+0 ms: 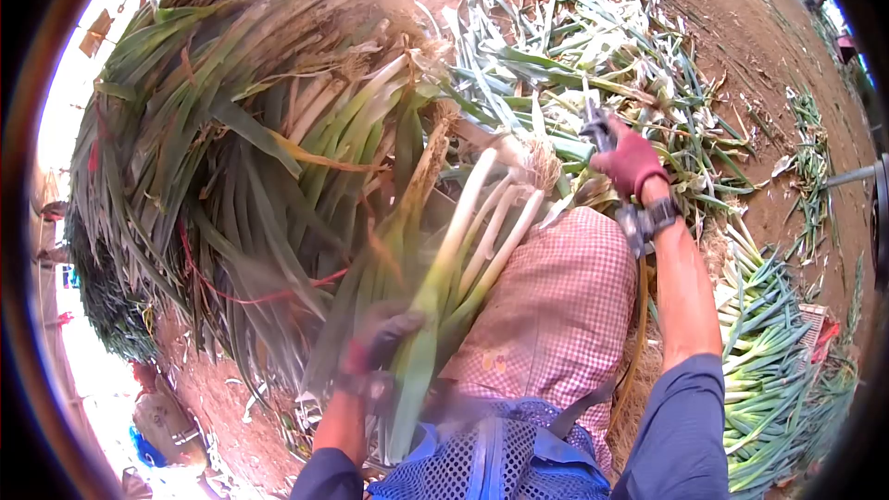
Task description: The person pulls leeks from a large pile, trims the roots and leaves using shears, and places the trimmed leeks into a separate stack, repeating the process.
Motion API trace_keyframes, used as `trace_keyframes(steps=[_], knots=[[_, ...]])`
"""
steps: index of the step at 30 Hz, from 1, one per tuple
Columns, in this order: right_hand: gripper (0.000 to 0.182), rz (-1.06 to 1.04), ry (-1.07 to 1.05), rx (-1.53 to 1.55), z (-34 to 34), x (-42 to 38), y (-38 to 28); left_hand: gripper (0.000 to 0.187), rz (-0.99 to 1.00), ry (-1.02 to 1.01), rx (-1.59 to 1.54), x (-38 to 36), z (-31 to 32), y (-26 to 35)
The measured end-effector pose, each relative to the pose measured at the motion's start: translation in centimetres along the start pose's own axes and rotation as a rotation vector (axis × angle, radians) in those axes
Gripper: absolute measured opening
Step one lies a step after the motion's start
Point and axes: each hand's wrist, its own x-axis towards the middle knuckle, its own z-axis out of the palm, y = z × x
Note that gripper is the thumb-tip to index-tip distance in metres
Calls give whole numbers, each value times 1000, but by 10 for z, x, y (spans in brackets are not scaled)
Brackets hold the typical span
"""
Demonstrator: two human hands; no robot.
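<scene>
My left hand (387, 335), in a dark glove and blurred, is closed around the leafy part of a few large green onions (456, 233). Their white stems slant up to the right, and their bushy roots (543, 163) face away from me. In my right hand (632, 161), gloved in dark red, is a blow gun (598, 126) with a thin nozzle. The nozzle points up and away, just right of the roots. A yellowish hose (636, 333) runs down beside my right forearm. The checked cloth (565, 292) over my lap lies beneath the white stems.
A tall heap of unpeeled green onions (269, 139) fills the left side. Stripped leaves (593, 56) litter the soil ahead. Peeled green onions (764, 352) lie in a row at right. A metal bar (850, 176) juts in at far right. Another person (167, 417) is at lower left.
</scene>
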Motion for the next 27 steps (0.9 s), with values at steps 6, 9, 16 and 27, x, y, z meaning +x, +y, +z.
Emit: trace_keyframes(steps=[6, 9, 16, 27], knots=[[100, -180, -163, 140, 32, -99, -13, 53, 238, -27, 467, 55, 6, -2], [93, -339, -129, 28, 47, -136, -24, 57, 446, 22, 779, 73, 16, -24], [82, -364, -250, 126, 80, -173, -63, 55, 397, 133, 1002, 52, 52, -29], [82, -306, -346, 295, 124, -209, -80, 29, 526, 549, 734, 18, -13, -35]])
